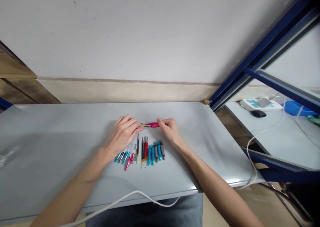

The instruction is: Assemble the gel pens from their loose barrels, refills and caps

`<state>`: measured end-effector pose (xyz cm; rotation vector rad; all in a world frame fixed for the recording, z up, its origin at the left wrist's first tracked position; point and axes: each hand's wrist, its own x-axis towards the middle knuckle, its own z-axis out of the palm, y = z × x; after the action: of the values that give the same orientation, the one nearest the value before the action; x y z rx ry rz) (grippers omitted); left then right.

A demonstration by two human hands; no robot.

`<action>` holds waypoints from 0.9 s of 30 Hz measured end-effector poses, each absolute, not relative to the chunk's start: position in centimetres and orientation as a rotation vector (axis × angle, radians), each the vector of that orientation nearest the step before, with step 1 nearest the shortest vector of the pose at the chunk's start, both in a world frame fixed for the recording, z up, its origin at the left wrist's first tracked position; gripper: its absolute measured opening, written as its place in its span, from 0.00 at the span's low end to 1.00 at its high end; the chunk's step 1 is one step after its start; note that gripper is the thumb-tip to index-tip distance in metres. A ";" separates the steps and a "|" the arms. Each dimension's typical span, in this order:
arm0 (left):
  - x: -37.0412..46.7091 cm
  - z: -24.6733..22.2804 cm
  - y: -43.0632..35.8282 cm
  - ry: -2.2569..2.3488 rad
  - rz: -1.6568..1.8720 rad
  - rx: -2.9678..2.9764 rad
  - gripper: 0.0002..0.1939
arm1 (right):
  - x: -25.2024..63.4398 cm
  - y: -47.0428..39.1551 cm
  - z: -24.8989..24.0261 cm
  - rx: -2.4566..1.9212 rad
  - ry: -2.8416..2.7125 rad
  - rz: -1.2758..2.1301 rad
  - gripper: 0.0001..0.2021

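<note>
My left hand [125, 132] and my right hand [169, 129] meet over the grey table. Between them lies a pink pen part [154, 124] with thin refills sticking out to the left; my right fingers pinch its right end. My left fingers are closed round the left ends of the thin pieces. Below my hands are black and red refills [144, 148] in a row, with blue and grey pen caps or grips [156, 151] to their right. Clear barrels with blue and pink ends [123, 157] lie at the left, partly under my left hand.
The grey table [62, 120] stands against a wall. A white cable [136, 192] runs along its front edge. Crumpled clear plastic [5, 158] lies far left. At right, beyond a blue frame [280, 81], a side table holds a black mouse [258, 114] and a white device [250, 104].
</note>
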<state>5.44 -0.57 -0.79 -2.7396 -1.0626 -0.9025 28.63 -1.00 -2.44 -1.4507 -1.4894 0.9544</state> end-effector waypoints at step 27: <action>4.0 -1.5 0.6 -1.174 -0.664 -2.865 0.12 | 32.2 0.3 -1.9 -1.295 -2.215 0.561 0.06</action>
<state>4.00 0.64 -1.45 -2.8655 -1.1736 -0.6639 32.15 0.32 -1.92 -1.2954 -2.2148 0.5607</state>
